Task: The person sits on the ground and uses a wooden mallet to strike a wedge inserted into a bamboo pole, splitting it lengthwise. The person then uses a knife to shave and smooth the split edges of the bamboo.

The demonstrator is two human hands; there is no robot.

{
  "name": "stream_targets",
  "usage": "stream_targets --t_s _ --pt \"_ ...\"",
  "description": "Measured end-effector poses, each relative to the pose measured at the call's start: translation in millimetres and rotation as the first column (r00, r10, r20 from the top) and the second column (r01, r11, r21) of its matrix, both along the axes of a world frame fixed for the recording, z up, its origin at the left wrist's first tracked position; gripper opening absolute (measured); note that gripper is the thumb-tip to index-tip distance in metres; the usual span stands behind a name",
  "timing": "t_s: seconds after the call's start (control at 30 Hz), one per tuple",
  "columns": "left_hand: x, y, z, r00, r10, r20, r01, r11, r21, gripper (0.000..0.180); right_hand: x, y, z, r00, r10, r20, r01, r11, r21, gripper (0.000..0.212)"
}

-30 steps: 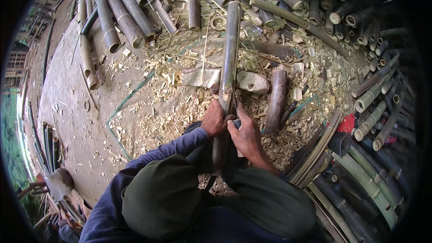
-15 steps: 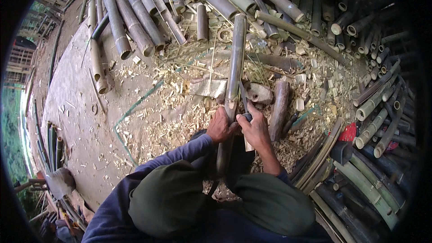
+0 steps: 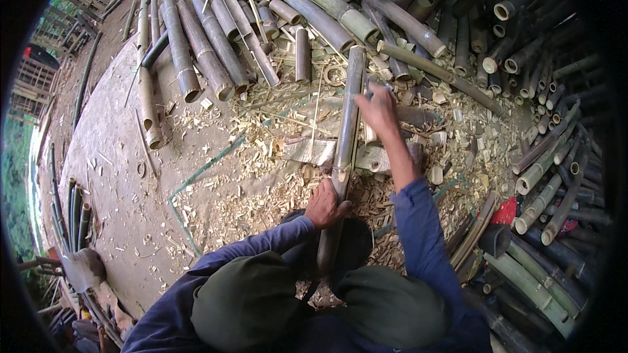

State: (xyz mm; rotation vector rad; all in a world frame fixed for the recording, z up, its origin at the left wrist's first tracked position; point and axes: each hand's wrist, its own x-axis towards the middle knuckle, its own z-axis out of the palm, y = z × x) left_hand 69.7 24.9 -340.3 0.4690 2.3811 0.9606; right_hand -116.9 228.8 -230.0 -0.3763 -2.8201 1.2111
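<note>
A dark bamboo pole point(image 3: 349, 117) runs lengthwise in front of me, its near end between my knees and its far end raised. A pale notch point(image 3: 340, 175) is cut into its upper face. My left hand point(image 3: 327, 205) wraps round the pole just nearer than this notch. Farther out, to the right of the pole, my right hand point(image 3: 381, 112) is closed round a knife's dark handle; the blade is smeared and barely shows. Below the pole lies a rough wooden block point(image 3: 309, 150), partly hidden by it.
Pale wood chips point(image 3: 261, 176) cover the ground sheet point(image 3: 111, 157). Long bamboo poles point(image 3: 180, 59) lie at the far left. Many cut bamboo tubes point(image 3: 536, 202) are stacked along the right, near split bamboo strips point(image 3: 476, 229) and a red item point(image 3: 505, 211).
My right hand has swung away from the notch, outward along the pole, with the knife. My left hand still grips the pole, and the view has shifted slightly.
</note>
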Motion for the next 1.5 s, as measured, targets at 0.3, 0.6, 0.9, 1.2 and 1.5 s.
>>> stream_targets --t_s 0.3,0.6,0.9,1.2,1.5 --pt "-12 -32 -10 0.864 -0.088 0.495 -0.213 0.827 0.52 0.073 68 8 51 1.0 -0.027 0.001 0.02 0.726 -0.687 0.035" --pt "-23 -32 -4 0.745 -0.177 0.644 -0.292 0.78 0.553 0.057 241 -23 19 0.967 0.048 0.251 0.142 0.716 -0.683 0.031" --pt "-10 -20 13 0.943 0.077 0.323 -0.197 0.912 0.359 0.068 260 -38 19 0.905 0.043 0.424 0.313 0.609 -0.729 0.028" --pt "2 -8 21 0.989 0.147 0.023 -0.147 0.988 0.04 0.071 258 -49 22 0.87 -0.06 0.489 0.465 0.431 -0.773 0.022" --pt "4 -6 14 0.991 0.126 0.036 -0.126 0.992 0.007 0.07 237 -42 3 0.916 -0.085 0.391 0.375 0.523 -0.765 0.021"
